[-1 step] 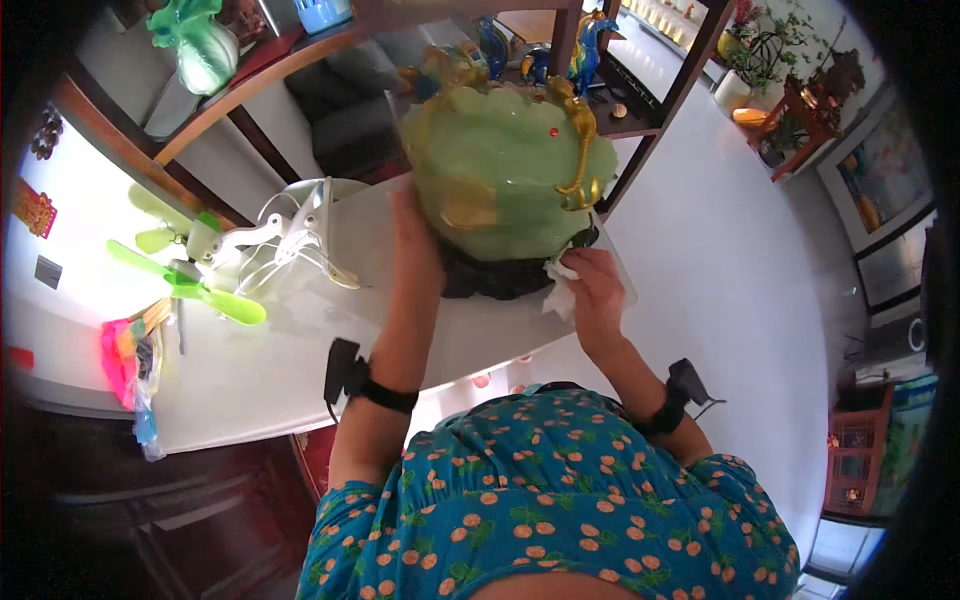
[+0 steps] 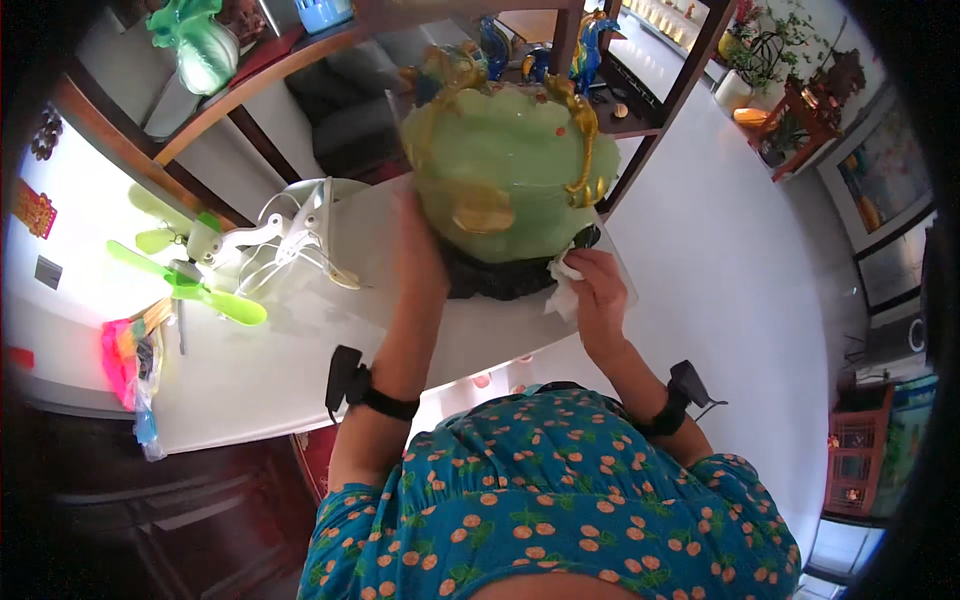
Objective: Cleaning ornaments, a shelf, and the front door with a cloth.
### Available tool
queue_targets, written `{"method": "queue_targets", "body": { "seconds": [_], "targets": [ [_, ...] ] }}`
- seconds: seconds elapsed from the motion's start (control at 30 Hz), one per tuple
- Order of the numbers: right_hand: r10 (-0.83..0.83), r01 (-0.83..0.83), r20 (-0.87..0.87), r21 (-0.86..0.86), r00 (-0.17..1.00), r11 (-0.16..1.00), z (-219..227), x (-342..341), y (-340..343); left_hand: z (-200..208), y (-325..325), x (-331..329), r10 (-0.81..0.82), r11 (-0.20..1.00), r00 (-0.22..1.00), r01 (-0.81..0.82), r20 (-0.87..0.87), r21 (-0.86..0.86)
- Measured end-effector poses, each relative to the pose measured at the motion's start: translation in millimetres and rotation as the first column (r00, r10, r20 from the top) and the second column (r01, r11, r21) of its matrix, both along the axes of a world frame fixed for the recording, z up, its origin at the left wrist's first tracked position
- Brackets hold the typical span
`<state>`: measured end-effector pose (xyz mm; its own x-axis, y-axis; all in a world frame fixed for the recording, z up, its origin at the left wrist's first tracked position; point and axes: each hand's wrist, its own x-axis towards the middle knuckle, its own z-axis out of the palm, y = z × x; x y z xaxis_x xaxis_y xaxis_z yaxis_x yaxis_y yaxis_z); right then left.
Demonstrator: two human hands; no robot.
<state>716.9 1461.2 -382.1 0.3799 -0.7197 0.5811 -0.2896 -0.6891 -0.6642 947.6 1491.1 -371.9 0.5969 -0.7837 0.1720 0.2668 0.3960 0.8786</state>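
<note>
A large pale green ornament with gold trim and a scalloped edge (image 2: 510,150) stands on the white tabletop (image 2: 300,370) on a dark, rough-looking base (image 2: 490,278). Along its left side lies my left hand (image 2: 418,240), smeared by motion, with its fingers hidden. My right hand (image 2: 602,288) pinches a crumpled white tissue (image 2: 563,298) against the right end of the dark base.
Left of the ornament, a small fan with green blades (image 2: 190,285) lies among white cables (image 2: 285,255). Behind stands a wooden shelf frame (image 2: 240,85) holding a green cabbage-shaped ornament (image 2: 200,50) and blue-and-gold figurines (image 2: 590,50). A pink plastic bag (image 2: 118,360) lies at the table's left edge.
The ornament has shifted or turned slightly to the right. My right hand and the tissue have moved a little to the right, and my left hand is more blurred.
</note>
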Motion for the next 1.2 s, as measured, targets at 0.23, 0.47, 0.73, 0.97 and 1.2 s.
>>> {"method": "queue_targets", "body": {
  "seconds": [0.23,0.47,0.73,0.97,1.2],
  "targets": [
    [-0.084,0.079,0.084,0.057,0.993,0.995,-7.0,3.7,-1.4,17.2,54.4,-46.9,0.16,0.969,0.916,-0.217,0.368,0.118],
    [-0.142,0.145,0.067,-0.038,0.988,0.989,2.0,10.8,3.0,4.9,64.0,-14.1,0.179,0.97,0.888,-0.231,0.424,0.076],
    [-0.119,0.121,0.034,-0.063,0.992,0.991,4.6,11.4,1.5,15.0,-3.0,11.1,0.033,0.999,0.954,-0.044,0.298,0.03],
    [-0.132,0.135,0.035,-0.071,0.991,0.988,5.5,13.0,-1.6,4.9,10.1,5.3,0.173,0.981,0.871,-0.193,0.461,-0.004],
    [-0.195,0.193,0.0,-0.158,0.981,0.968,8.9,18.3,10.6,1.3,59.0,-32.5,0.282,0.942,0.601,-0.321,0.748,-0.098]
  ]
}}
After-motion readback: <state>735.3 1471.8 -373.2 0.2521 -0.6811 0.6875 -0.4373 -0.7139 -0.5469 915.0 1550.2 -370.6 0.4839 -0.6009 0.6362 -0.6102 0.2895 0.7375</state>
